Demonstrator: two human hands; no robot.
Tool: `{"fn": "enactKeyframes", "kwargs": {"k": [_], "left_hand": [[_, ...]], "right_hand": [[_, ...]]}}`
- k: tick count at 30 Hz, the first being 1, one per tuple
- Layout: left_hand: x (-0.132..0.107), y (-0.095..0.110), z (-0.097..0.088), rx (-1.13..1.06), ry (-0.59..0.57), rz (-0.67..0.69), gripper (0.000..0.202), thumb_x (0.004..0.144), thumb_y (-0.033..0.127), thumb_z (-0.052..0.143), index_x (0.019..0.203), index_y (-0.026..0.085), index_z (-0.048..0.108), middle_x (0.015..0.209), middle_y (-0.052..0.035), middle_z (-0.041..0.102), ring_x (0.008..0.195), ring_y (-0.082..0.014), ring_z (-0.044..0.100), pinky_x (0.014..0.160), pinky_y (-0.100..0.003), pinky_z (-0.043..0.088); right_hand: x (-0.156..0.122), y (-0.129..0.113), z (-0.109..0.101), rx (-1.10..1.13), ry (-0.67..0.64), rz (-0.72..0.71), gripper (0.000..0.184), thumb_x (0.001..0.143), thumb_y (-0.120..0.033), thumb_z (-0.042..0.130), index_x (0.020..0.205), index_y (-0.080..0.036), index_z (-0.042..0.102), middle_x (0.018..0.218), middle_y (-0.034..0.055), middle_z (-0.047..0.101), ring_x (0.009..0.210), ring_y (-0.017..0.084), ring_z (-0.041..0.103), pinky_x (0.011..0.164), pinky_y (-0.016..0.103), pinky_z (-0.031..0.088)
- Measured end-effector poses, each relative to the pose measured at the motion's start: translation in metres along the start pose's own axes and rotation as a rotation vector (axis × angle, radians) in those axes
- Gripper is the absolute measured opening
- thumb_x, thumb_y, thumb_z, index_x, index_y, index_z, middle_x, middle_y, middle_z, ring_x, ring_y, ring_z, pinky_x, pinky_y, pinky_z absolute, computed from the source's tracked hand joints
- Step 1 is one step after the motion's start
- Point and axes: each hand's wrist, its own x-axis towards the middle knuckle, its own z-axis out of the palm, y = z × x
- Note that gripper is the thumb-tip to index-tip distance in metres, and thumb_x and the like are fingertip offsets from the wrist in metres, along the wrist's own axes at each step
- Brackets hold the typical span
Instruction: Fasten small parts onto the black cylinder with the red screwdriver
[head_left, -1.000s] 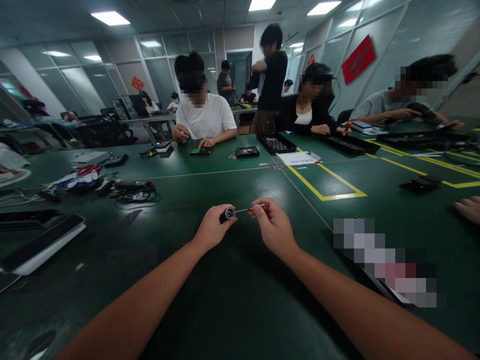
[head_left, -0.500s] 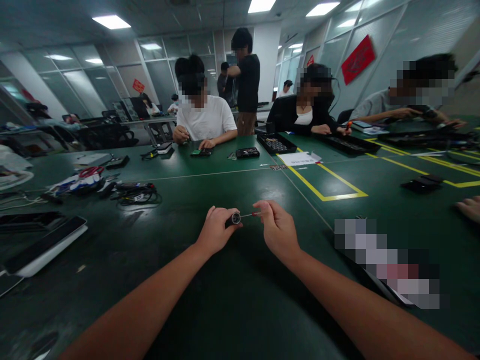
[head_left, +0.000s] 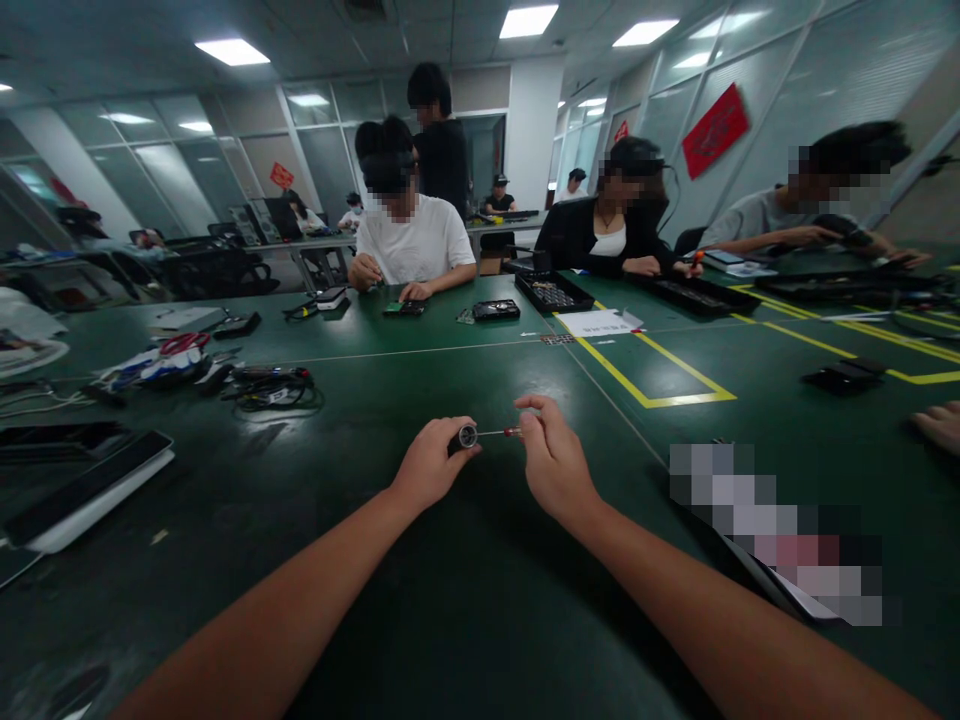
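Observation:
My left hand [head_left: 426, 462] is closed around a short black cylinder [head_left: 467, 436], whose round silvery end faces me. From the right, a thin screwdriver [head_left: 512, 432] with a reddish handle lies level, its shaft reaching the cylinder's side. Whether the tip sits in a screw is too small to tell. The screwdriver's handle is held by my right hand [head_left: 559, 462], with the thumb against it and the index finger lifted and bent above. The rest of the handle is hidden in the palm. Both hands are above the green table [head_left: 360, 640].
Left are a black-and-white device [head_left: 97, 490], cables [head_left: 274, 390] and bundled wires [head_left: 157, 365]. A blurred-out flat item [head_left: 780, 540] lies right, near a black object [head_left: 845, 376]. Across the table, people work by black trays [head_left: 553, 292]; another person's hand [head_left: 941, 425] shows at right.
My right index finger has lifted away from the thumb, showing more of the reddish handle. The cylinder stays nearly where it was. A standing person in the background has moved left.

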Motion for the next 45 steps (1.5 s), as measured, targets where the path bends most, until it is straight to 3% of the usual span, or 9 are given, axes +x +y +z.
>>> {"fn": "enactKeyframes", "kwargs": {"k": [4,8,12,16,21,27,31,35,45], "left_hand": [[0.001,0.001,-0.001,0.001,0.022,-0.015,0.025,0.09,0.022,0.07,0.115,0.022,0.066,0.114,-0.0056,0.07,0.107,-0.0258,0.062,0.095,-0.041,0.048],[0.001,0.0,0.0,0.023,-0.005,0.003,0.025,0.091,0.024,0.07,0.116,0.023,0.066,0.112,-0.0046,0.071,0.104,-0.0254,0.062,0.092,-0.041,0.048],[0.001,-0.003,0.002,0.035,0.004,0.007,0.027,0.091,0.022,0.071,0.118,0.023,0.066,0.111,-0.004,0.071,0.104,-0.0244,0.062,0.093,-0.041,0.047],[0.001,-0.005,0.003,0.027,0.045,-0.009,0.027,0.089,0.02,0.072,0.116,0.022,0.067,0.113,-0.0044,0.071,0.105,-0.0243,0.063,0.094,-0.039,0.048],[0.001,-0.005,0.002,0.035,0.022,-0.003,0.026,0.089,0.019,0.072,0.114,0.023,0.068,0.11,-0.0035,0.071,0.104,-0.0244,0.063,0.093,-0.04,0.048],[0.003,-0.001,-0.001,0.105,0.025,0.09,0.024,0.09,0.02,0.071,0.114,0.022,0.068,0.109,-0.0047,0.072,0.103,-0.0249,0.063,0.095,-0.044,0.047],[0.006,0.001,-0.003,0.173,0.055,0.112,0.025,0.092,0.02,0.07,0.116,0.022,0.067,0.113,-0.0056,0.072,0.109,-0.0266,0.063,0.103,-0.049,0.043],[0.006,0.002,-0.002,0.143,0.043,0.046,0.027,0.089,0.024,0.074,0.115,0.022,0.067,0.11,-0.005,0.073,0.105,-0.0271,0.063,0.1,-0.049,0.045],[0.004,-0.003,0.0,0.069,0.006,0.055,0.029,0.092,0.029,0.071,0.12,0.025,0.065,0.115,-0.0039,0.071,0.105,-0.0253,0.063,0.093,-0.042,0.048]], "right_hand": [[0.0,0.002,0.001,0.061,-0.015,-0.034,0.01,0.096,-0.034,0.05,0.096,-0.027,0.056,0.076,-0.0021,0.058,0.067,0.019,0.056,0.064,0.032,0.039],[0.0,-0.001,0.001,0.035,-0.063,-0.049,0.025,0.102,-0.043,0.044,0.086,-0.026,0.054,0.069,-0.0029,0.053,0.062,0.017,0.052,0.061,0.031,0.036],[-0.002,-0.002,0.003,-0.02,-0.077,-0.021,0.029,0.103,-0.045,0.04,0.088,-0.025,0.056,0.072,-0.0017,0.058,0.066,0.018,0.055,0.063,0.032,0.037],[-0.001,0.003,0.004,0.085,-0.045,-0.012,0.014,0.099,-0.037,0.047,0.096,-0.025,0.055,0.08,-0.0013,0.06,0.075,0.019,0.059,0.069,0.032,0.042],[0.005,0.01,0.008,0.197,-0.016,0.013,0.02,0.095,-0.043,0.055,0.093,-0.024,0.06,0.08,0.0004,0.062,0.074,0.019,0.058,0.071,0.033,0.046],[0.017,0.024,0.012,0.459,0.153,0.322,0.029,0.086,-0.051,0.063,0.084,-0.023,0.064,0.071,0.0016,0.065,0.065,0.018,0.06,0.064,0.034,0.051],[0.022,0.032,0.009,0.641,0.134,0.525,0.028,0.084,-0.049,0.065,0.073,-0.023,0.06,0.058,-0.002,0.055,0.051,0.015,0.051,0.056,0.033,0.05],[0.023,0.032,0.009,0.571,0.196,0.387,0.028,0.082,-0.051,0.069,0.081,-0.023,0.062,0.068,0.0001,0.063,0.061,0.017,0.058,0.06,0.032,0.051],[0.014,0.016,0.011,0.296,0.132,0.116,0.03,0.091,-0.054,0.057,0.089,-0.023,0.06,0.076,0.0018,0.068,0.07,0.019,0.063,0.069,0.035,0.051]]}}
